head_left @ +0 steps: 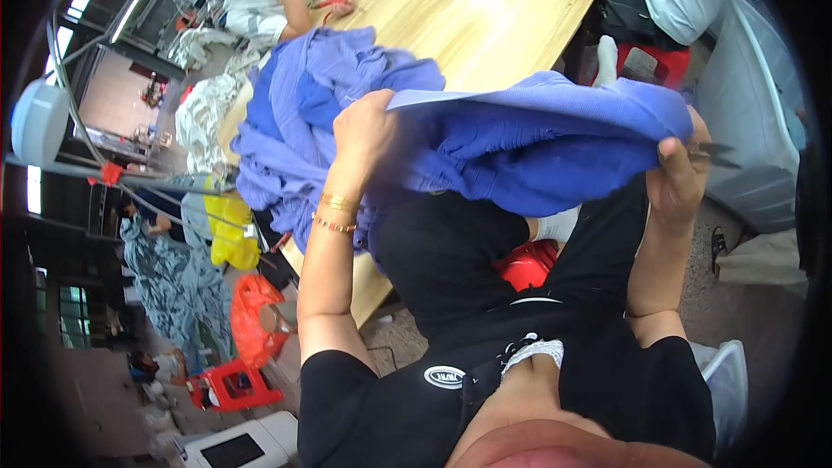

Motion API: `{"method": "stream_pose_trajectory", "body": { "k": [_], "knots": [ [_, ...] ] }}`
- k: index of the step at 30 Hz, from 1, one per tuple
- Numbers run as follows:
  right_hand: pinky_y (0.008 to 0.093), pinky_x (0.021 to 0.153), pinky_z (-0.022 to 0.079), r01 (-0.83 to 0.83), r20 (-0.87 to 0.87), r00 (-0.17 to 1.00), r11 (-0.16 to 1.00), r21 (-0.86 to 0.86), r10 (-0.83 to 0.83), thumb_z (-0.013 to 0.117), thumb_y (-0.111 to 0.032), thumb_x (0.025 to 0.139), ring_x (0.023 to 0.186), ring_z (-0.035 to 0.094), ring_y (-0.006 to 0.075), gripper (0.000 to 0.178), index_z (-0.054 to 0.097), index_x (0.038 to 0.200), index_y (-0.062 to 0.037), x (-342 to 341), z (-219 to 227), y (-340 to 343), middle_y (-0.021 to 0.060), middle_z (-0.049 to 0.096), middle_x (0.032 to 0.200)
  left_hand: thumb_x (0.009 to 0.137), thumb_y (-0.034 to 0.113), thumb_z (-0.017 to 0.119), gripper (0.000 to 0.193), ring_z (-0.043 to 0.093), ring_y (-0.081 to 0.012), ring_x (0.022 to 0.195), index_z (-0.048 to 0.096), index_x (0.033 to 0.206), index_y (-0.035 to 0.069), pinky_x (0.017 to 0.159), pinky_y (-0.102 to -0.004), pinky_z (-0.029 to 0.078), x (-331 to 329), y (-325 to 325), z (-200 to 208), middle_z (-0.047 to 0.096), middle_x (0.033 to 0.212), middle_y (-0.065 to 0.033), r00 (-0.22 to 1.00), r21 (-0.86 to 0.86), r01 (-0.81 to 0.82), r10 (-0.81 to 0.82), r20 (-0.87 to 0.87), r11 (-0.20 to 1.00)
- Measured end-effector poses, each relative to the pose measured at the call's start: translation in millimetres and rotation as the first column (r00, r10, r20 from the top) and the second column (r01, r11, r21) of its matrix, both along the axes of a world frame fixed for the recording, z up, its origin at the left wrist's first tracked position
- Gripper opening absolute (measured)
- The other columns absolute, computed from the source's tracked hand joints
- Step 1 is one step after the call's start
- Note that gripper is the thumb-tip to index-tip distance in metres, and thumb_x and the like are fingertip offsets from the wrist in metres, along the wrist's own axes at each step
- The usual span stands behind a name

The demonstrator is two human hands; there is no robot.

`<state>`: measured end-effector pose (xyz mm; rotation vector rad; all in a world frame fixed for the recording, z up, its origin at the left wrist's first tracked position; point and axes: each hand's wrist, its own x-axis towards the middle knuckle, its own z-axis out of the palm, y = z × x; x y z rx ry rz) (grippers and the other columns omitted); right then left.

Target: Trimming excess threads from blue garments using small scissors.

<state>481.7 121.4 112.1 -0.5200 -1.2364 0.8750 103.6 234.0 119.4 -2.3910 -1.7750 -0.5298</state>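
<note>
A blue-violet garment [537, 152] is stretched between my two hands above my lap, its edge pulled fairly straight and its folds hanging below. My left hand [364, 132] is closed on the edge at its left end. At the right end my right hand [678, 175] grips the cloth, thumb on the near side and fingers mostly hidden behind it. A dark pointed blade [718, 156], perhaps of small snips, juts out beside the right hand; its handle is hidden.
A heap of the same blue-violet cloth [321, 104] lies on the wooden table [503, 9] at left. A person [277, 0] sits across it. Red stools [234, 386], a red bag [256, 316] and a yellow bag [230, 225] stand left; a large grey-white sack [745, 113] is at right.
</note>
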Motion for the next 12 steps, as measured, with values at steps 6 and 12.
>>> {"method": "stream_pose_trajectory", "body": {
  "k": [6, 12],
  "knots": [
    [0.0277, 0.083, 0.054, -0.178, -0.504, 0.859, 0.977, -0.118, 0.095, 0.068, 0.001, 0.090, 0.093, 0.066, 0.0113, 0.019, 0.057, 0.088, -0.0144, -33, -25, 48, 0.0048, 0.068, 0.103, 0.102, 0.013, 0.052, 0.026, 0.066, -0.0112, 0.082, 0.064, 0.117, -0.004, 0.071, -0.0265, 0.054, 106, -9, 69, 0.069, 0.094, -0.0041, 0.277, 0.055, 0.642, -0.298, 0.913, 0.765],
    [0.0284, 0.108, 0.036, -0.316, -0.372, 0.857, 0.934, 0.167, 0.356, 0.073, 0.003, 0.084, 0.124, 0.052, 0.0135, 0.064, 0.046, 0.143, -0.0033, -53, 31, 54, 0.0064, 0.061, 0.130, 0.096, 0.018, 0.061, 0.053, 0.060, -0.0270, 0.120, 0.043, 0.141, -0.004, 0.106, -0.0371, 0.045, 191, -26, 132, 0.059, 0.128, -0.0182, 0.093, 0.129, 0.886, -0.442, 0.892, 0.446]
  ]
}}
